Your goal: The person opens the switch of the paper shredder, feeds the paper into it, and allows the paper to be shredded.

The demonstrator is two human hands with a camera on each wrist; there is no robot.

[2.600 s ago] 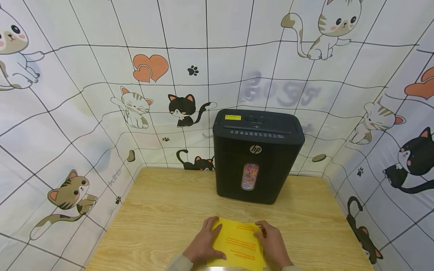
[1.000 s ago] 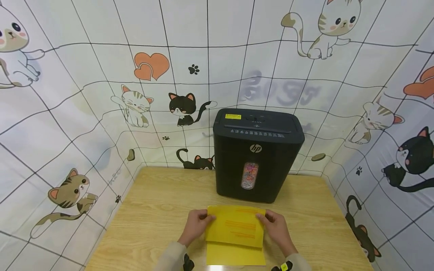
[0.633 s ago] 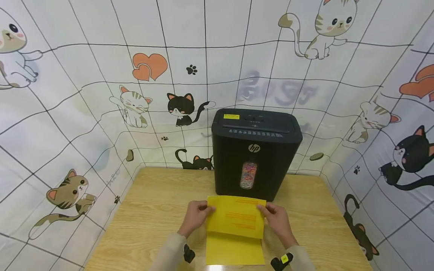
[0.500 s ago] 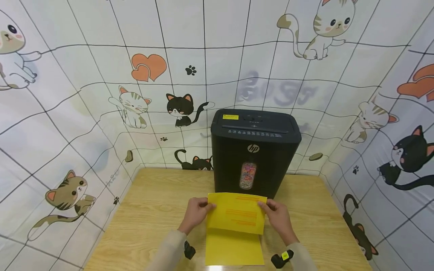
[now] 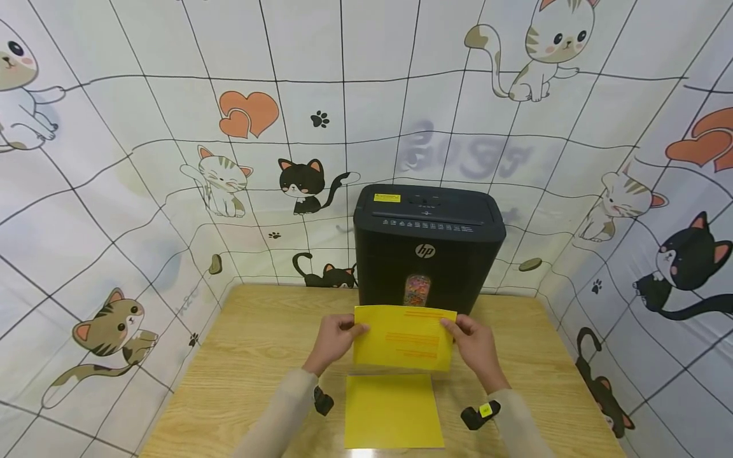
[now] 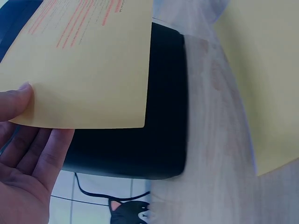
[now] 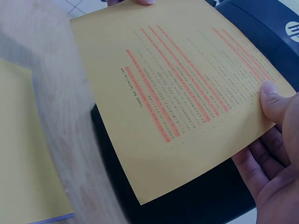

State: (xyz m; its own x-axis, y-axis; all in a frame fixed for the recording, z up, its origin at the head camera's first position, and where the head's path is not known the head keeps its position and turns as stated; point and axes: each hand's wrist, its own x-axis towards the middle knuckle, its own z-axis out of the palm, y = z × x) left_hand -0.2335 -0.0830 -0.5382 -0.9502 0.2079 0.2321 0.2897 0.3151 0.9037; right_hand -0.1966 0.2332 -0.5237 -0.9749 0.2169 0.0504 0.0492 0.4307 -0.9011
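Note:
A yellow sheet of paper with printed text and orange highlighted lines is held up in front of the shredder. My left hand pinches its left edge, thumb on the near face and fingers behind. At the opposite edge my right hand pinches it the same way; the right wrist view shows that thumb on the printed side. Below the raised sheet, more yellow paper lies on the table, apart from it. Behind stands a black HP paper shredder, its lower front partly hidden by the sheet.
The shredder's feed slot runs across its top. Its small front window shows colourful shreds. The wooden table meets cat-printed wall sheeting at the back and sides. Each wrist wears a small black camera.
Both hands, earlier at the paper pile, have pinched the top sheet's side edges, lifted it off and carried it forward toward the shredder. The paper below is now uncovered.

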